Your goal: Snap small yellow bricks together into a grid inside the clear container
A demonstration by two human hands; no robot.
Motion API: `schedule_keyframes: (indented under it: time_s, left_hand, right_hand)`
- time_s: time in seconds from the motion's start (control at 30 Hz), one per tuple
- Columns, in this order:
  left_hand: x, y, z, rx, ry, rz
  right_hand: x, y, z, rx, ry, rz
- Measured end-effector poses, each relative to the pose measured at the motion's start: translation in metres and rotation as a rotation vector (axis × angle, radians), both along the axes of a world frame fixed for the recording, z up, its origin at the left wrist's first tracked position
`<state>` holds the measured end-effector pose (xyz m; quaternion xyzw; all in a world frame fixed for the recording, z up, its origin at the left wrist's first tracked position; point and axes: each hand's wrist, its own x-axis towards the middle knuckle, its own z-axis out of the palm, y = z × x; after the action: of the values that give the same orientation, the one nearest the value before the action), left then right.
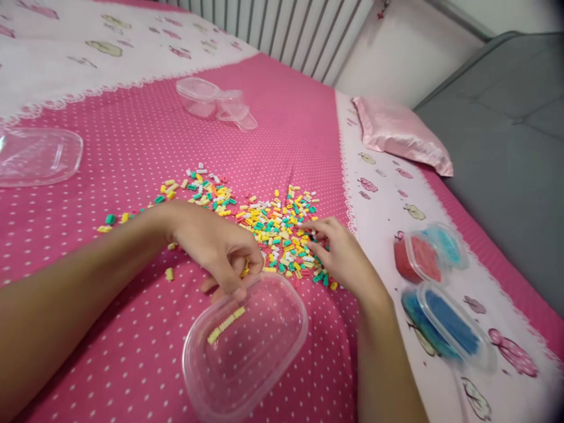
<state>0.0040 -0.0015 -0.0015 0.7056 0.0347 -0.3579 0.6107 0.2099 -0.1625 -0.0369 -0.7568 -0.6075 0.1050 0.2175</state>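
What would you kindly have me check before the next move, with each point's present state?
1. Left hand at the near clear container: ok, touching its rim.
2. Pale yellow row within that container's outline: ok.
3. Right hand at the colourful pile: ok, at its right side.
4. Right hand gripping a piece: cannot tell.
5. All loose pieces together: not ok; a yellow piece lies apart on the left.
6. Blue-filled container apart from the pile: ok, off to the right.

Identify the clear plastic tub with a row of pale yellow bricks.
The oval tub at the left hand: only it shows that row of bricks; the red-filled tub and blue-filled tub are farther right.
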Motion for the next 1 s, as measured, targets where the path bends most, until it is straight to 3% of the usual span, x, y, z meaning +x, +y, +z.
schedule_keyframes:
  time_s: [0.43,0.7,0.83,1.0]
  left_hand:
    - [0.001,0.002,-0.004,-0.021,0.009,-0.007]
    - [-0.001,0.000,-0.005,-0.064,0.001,0.007]
    - [-0.001,0.001,-0.008,-0.069,-0.019,0.001]
    - [-0.002,0.002,-0.015,-0.118,-0.016,-0.007]
  right_hand:
    - [-0.005,0.000,0.000,-0.004,-0.034,-0.043]
    - [-0.020,-0.005,0.030,0.174,0.064,-0.132]
    - [-0.035,-0.008,0.041,0.223,0.201,-0.053]
    - [-0.057,-0.017,0.058,0.083,0.248,0.117]
